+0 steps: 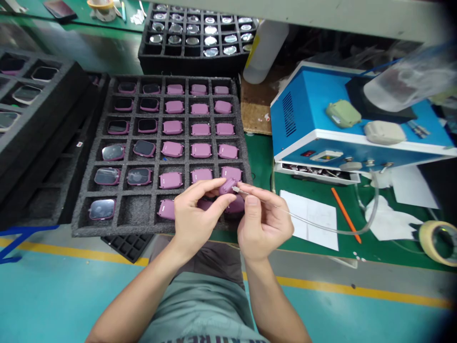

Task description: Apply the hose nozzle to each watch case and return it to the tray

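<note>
Head view: work looks mid-batch, by my reading. Left hand [194, 214] grasping a purple watch case [226, 186] between thumb and fingers, raised over the near right part of the foam tray [117, 230]. Right hand [264, 226] pinching a pale nozzle [236, 189], tip right at the case; whether it touches, cannot tell. Clear tube [321, 229] trails right over the green table [259, 155], then up toward the front of the blue machine [294, 109]. Tray count: two left columns hold screen-up watches [144, 148], eleven in all; three right columns hold back-up watches [172, 127], the nearest partly hidden by the hands. Bare foam floor shows in the near row, second compartment from left; likely the held case's place. Judgement: if the turned-over ones are those handled, under half done, three columns left, held piece in hand. If sorted otherwise, cannot tell. Nothing visible on the cases marks them finished.
</note>
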`<state>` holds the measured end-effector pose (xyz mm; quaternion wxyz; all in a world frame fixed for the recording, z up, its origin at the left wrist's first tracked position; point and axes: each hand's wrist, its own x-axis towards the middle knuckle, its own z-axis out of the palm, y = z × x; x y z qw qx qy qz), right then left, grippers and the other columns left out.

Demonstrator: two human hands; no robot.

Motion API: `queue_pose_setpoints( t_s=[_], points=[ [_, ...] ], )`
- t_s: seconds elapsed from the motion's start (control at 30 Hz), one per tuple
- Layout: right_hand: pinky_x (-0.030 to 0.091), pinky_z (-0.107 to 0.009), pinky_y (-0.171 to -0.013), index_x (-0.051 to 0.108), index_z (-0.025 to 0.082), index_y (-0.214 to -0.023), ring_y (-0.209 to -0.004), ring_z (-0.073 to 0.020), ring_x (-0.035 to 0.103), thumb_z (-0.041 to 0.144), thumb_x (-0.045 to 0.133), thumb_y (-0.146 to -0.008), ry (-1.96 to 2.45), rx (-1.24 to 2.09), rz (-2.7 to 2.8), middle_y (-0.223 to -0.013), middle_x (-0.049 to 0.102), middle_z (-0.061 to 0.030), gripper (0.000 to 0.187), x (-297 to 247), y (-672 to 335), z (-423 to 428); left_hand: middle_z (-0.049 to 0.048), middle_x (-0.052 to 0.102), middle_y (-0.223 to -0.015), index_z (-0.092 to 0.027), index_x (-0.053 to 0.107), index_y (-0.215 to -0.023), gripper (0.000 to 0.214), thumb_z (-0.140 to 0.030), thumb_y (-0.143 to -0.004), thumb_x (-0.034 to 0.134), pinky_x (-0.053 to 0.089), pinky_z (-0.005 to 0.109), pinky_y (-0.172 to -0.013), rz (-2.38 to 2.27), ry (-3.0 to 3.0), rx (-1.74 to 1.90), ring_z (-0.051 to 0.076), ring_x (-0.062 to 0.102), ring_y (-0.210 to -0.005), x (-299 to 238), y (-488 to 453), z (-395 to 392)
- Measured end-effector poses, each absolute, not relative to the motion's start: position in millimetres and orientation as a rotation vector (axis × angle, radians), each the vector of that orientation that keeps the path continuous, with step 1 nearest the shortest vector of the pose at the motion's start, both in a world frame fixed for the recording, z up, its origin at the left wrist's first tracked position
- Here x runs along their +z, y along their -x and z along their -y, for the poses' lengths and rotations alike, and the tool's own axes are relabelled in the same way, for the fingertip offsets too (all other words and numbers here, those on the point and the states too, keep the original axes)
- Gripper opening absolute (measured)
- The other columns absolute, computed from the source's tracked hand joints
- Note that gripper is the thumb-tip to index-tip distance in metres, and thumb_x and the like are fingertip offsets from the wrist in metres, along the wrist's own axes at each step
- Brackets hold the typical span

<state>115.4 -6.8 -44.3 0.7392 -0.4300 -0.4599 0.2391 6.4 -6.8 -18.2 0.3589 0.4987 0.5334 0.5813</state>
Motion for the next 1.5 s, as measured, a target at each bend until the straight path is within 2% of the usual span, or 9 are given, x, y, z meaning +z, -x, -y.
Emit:
queue_pose_setpoints(
  t_s=[0.37,0.57,0.8,1.03,1.5],
  points=[
    [0.071,-0.043,-0.085,0.073,0.023,-0.102,-0.094,-0.0227,0.082,0.021,0.069,-0.098,0.979,0.579,0.989,-0.098,0.081,-0.0051,0.006,-42,-115,10,0.0042,0.082,-0.092,-0.022,0.086,-0.102,0.022,-0.022,-0.080,0.090,0.060,0.028,-0.077,-1.400,-1.337,1.509,0.017,0.071,-0.076,-13,-7,6],
    [0.069,-0.035,-0.088,0.075,0.023,-0.103,-0.096,-0.0188,0.082,0.015,0.068,-0.097,0.921,0.586,0.984,-0.100,0.081,-0.0034,0.012,-44,-115,9,0.0028,0.082,-0.093,-0.023,0.086,-0.103,0.023,-0.019,-0.081,0.090,0.059,0.025,-0.076,-1.400,-1.386,1.532,0.015,0.072,-0.078,-13,-6,7],
    [0.069,-0.032,-0.086,0.074,0.023,-0.103,-0.096,-0.0176,0.082,0.015,0.065,-0.099,0.916,0.624,1.019,-0.101,0.082,-0.0049,0.012,-38,-115,5,0.0006,0.081,-0.090,-0.024,0.086,-0.104,0.023,-0.020,-0.081,0.089,0.059,0.023,-0.075,-1.420,-1.404,1.548,0.014,0.072,-0.076,-14,-3,2],
    [0.069,-0.033,-0.083,0.072,0.022,-0.099,-0.094,-0.0193,0.082,0.018,0.065,-0.099,0.909,0.597,1.051,-0.098,0.083,-0.0069,0.009,-32,-114,0,0.0024,0.080,-0.087,-0.022,0.086,-0.101,0.021,-0.025,-0.080,0.089,0.061,0.027,-0.072,-1.458,-1.389,1.546,0.016,0.071,-0.073,-12,-2,1],
    [0.069,-0.031,-0.084,0.074,0.023,-0.099,-0.095,-0.0184,0.082,0.017,0.065,-0.099,0.867,0.648,1.025,-0.099,0.082,-0.0062,0.011,-31,-115,0,0.0019,0.080,-0.087,-0.023,0.086,-0.102,0.022,-0.025,-0.079,0.089,0.061,0.025,-0.072,-1.450,-1.408,1.565,0.015,0.072,-0.072,-13,-2,0]
  ],
)
